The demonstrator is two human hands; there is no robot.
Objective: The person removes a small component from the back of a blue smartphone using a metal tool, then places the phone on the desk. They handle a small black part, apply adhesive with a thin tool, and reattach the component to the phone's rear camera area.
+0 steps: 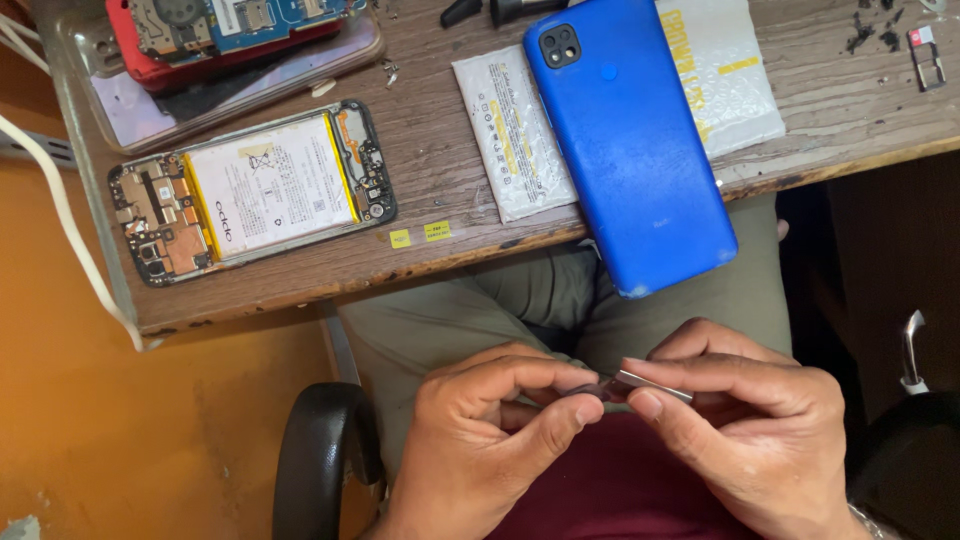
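Tweezers (650, 385) pinched in my R hand (745, 430); L hand (500, 420) pinches tip. Opened phone (250, 190) w/ battery exposed, blue back cover (630, 140) off; reassembly pending.

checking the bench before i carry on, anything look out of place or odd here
Yes. The blue phone lies with its lower end jutting past the edge of the wooden table, over the person's lap. The opened phone lies askew with its battery and boards bare. Dark crumbs are scattered at the far right.

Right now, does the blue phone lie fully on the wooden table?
No, the blue phone hangs partly over the edge of the wooden table.
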